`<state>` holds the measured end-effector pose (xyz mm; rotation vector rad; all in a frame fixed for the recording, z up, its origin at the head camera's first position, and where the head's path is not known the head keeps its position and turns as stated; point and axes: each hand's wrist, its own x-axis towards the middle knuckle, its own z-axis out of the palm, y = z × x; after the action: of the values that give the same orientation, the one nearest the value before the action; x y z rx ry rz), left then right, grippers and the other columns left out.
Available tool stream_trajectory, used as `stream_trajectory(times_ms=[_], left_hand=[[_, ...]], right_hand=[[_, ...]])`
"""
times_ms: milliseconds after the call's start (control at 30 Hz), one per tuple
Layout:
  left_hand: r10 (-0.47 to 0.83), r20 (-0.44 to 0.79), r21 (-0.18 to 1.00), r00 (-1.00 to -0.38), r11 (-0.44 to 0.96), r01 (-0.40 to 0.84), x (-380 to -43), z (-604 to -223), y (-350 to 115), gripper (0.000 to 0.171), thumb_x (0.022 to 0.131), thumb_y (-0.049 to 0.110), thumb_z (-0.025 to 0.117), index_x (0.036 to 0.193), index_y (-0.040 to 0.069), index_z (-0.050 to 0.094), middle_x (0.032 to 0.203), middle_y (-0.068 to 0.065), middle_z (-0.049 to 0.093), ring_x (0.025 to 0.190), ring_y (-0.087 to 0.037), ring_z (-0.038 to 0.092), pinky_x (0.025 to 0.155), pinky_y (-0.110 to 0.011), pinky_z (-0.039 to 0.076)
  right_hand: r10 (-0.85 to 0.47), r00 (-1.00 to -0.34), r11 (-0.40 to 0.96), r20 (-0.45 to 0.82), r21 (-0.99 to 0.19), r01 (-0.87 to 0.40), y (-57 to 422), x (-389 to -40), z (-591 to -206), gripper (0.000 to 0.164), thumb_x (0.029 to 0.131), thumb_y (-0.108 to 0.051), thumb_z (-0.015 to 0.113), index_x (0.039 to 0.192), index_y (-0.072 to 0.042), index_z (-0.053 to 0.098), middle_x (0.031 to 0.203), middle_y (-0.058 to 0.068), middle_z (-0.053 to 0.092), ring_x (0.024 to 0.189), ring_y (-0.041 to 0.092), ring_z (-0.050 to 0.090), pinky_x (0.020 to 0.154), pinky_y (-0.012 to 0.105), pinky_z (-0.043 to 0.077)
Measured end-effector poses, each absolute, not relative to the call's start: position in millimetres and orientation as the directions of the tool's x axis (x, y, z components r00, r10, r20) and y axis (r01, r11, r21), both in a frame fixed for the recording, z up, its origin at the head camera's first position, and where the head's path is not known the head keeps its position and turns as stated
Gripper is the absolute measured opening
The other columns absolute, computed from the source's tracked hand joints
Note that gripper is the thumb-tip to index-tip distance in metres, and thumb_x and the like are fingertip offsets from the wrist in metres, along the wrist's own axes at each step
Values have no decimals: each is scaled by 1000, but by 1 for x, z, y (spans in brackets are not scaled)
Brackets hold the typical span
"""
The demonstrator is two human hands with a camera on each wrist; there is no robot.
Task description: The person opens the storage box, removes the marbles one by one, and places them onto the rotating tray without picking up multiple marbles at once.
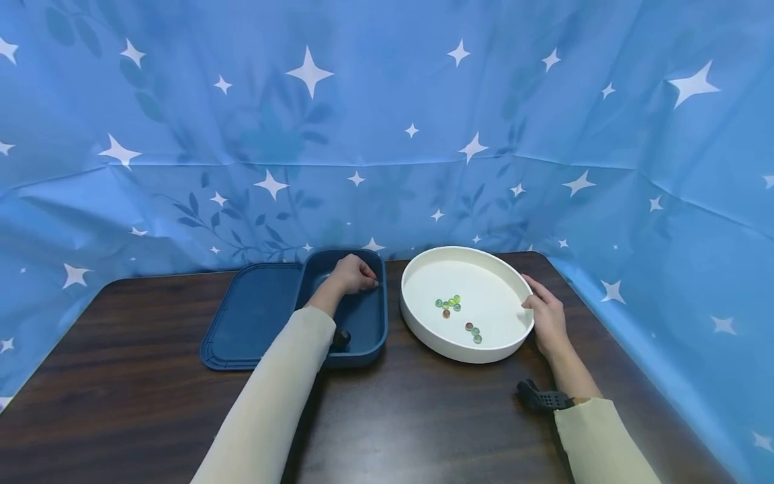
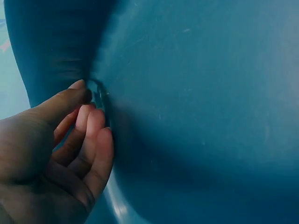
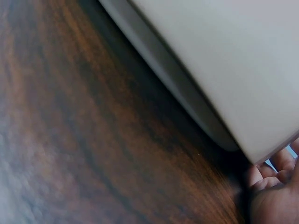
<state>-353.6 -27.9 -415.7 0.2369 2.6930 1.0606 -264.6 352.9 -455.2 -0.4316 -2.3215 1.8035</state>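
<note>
My left hand (image 1: 355, 274) is inside the deep blue box (image 1: 365, 359), at its right wall near the far corner. In the left wrist view its fingers (image 2: 106, 144) are curled and the thumb meets the index finger. A small glassy-looking streak (image 2: 99, 92) shows right beside those tips; whether they pinch anything I cannot tell. On the right, my right hand (image 1: 547, 316) grips the rim of a round white tray (image 1: 465, 353), thumb over the edge and fingers outside. Several glass marbles (image 1: 451, 302), green, yellowish and brown, lie in two loose groups on the tray's floor.
A flat blue lid (image 1: 256, 312) with a raised edge lies left of the box, on the dark wooden table (image 1: 417, 417). Blue cloth (image 1: 387, 121) with white stars hangs behind the table. A black strap (image 1: 547, 399) is on the right wrist.
</note>
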Motion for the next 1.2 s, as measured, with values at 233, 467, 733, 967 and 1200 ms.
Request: stream_trajectory(times_ms=[233,467,733,967,1200], left_hand=[[190,-136,676,-972,736,49,-347,-406,-31,21,98,23,68,95,6,80,86,-10,75,73,-17,62,64,-25,48],[200,-101,709,-975,701,70,-344,-388,-27,31,98,28,68,97,0,79,91,-15,76,76,-19,66,68,-28,51],[245,-51,770,-968,628,118,-328,-368,-6,25,97,26,70,102,4,78,107,-13,74,94,-30,73,79,-33,58],[294,-38,782,-955,604,155,-319,-360,19,22,96,26,70,106,8,79,101,-10,75,84,-19,69,69,-29,54],[340,-61,798,-938,582,159,-311,-359,46,17,95,25,72,102,11,79,101,-7,77,84,-17,74,67,-26,52]], right_hand=[[334,-940,223,-67,-963,149,353,-260,-458,70,90,-2,38,158,-17,36,167,5,29,150,29,34,113,43,39],[340,-938,215,-66,-966,146,357,-258,-460,70,90,-2,37,158,-17,35,168,5,27,153,30,30,119,48,33],[346,-936,237,-67,-959,156,358,-257,-461,70,90,-2,39,158,-18,36,168,5,28,151,30,32,115,43,37],[327,-943,240,-63,-959,147,357,-260,-461,70,91,-3,39,159,-19,35,168,5,26,152,31,31,114,41,38],[320,-946,233,-60,-962,140,353,-263,-457,70,90,-3,38,159,-17,34,168,6,26,152,31,31,118,47,34]])
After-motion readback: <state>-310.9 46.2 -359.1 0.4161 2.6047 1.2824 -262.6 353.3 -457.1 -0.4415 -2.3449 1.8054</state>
